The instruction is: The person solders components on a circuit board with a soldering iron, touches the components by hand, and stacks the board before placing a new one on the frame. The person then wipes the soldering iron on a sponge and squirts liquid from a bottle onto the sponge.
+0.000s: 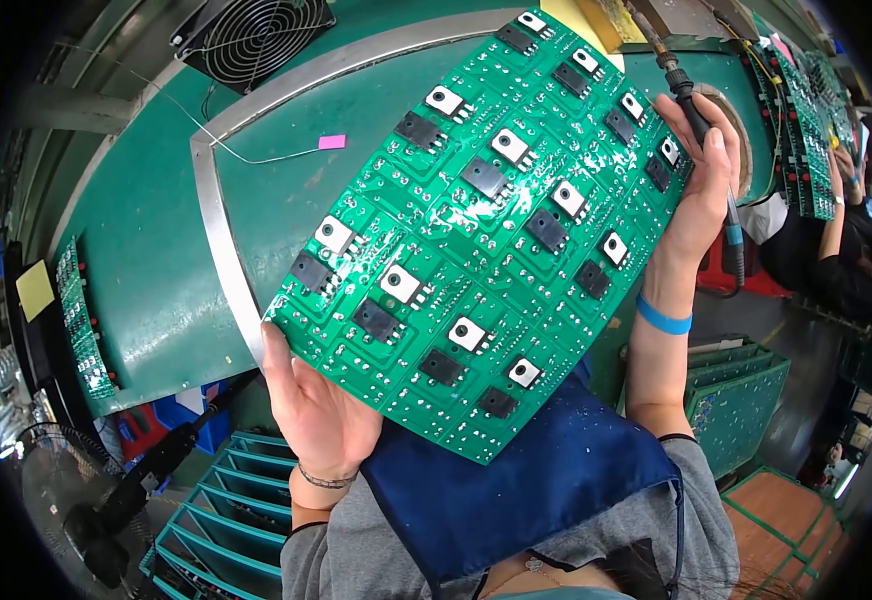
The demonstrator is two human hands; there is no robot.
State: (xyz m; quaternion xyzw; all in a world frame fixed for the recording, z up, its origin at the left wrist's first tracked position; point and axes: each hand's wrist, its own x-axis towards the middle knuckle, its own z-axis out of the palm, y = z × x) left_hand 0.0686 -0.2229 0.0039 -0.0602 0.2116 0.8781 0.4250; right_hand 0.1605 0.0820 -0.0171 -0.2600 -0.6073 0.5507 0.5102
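Circuit board (476, 240) aloft at dial centre: my left grip (321, 415) pinches its eight-o'clock corner, my right grip (704, 200) its two-o'clock edge, soldering iron (692, 112) tucked in too. I'd expect light, stiff, slick; keep to the rims, off those components (486, 179).

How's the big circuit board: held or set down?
Held: left hand grips the circuit board near its left corner, right hand by its right edge.
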